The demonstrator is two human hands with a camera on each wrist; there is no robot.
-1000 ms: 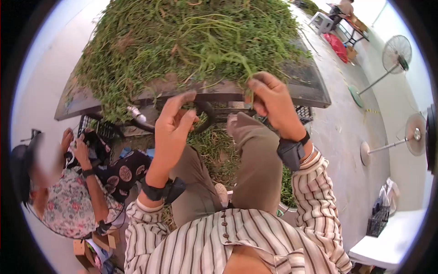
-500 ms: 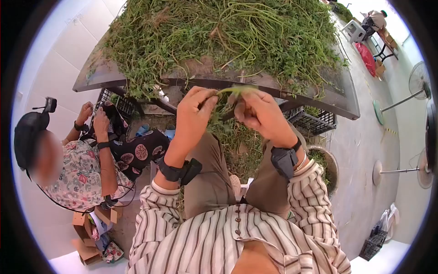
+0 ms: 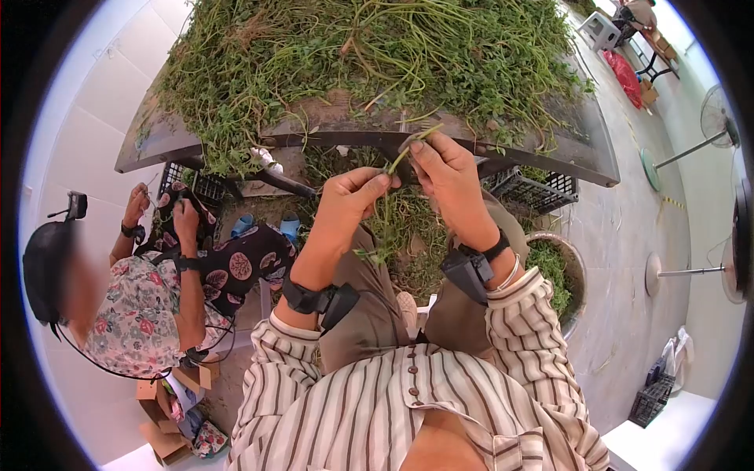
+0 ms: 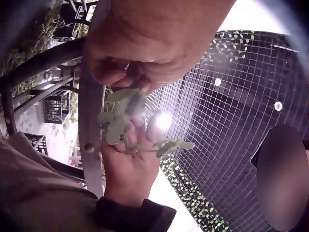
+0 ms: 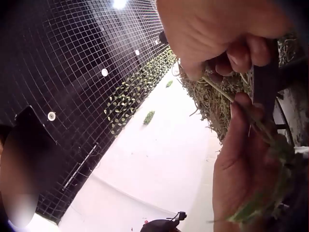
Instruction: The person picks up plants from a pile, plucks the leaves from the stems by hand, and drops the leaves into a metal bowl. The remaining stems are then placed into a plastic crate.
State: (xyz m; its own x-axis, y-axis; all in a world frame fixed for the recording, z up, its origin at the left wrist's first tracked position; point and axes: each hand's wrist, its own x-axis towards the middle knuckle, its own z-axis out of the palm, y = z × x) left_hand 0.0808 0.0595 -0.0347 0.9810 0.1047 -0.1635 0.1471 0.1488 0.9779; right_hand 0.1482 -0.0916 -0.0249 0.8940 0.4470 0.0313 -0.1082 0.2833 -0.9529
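Observation:
A thin green stem [image 3: 402,157] with small leaves spans the gap between both hands, in front of the table edge. My left hand [image 3: 351,196] pinches it lower down between thumb and forefinger; the leafy end hangs below that hand. Thumb and fingers of my right hand [image 3: 453,184] hold the stem near its upper end, which sticks out past the fingertips. In the left wrist view, pale leaves [image 4: 116,123] partly cover the fingers. The right wrist view has the stem [image 5: 221,91] running from one hand to the other. Beyond them, a large heap of leafy greens [image 3: 377,59] covers the table [image 3: 141,149].
Black plastic crates [image 3: 542,192] stand under the table, with loose greens on the floor between the legs. A round tub [image 3: 580,286] of greens is at the right knee. Another person [image 3: 149,306] sits close on the left. Fans [image 3: 691,271] stand at the right.
The right hand came back from the heap with a stem, and both hands met before the table edge. Since half a second ago, the left hand has lowered slightly and the stem slants upward.

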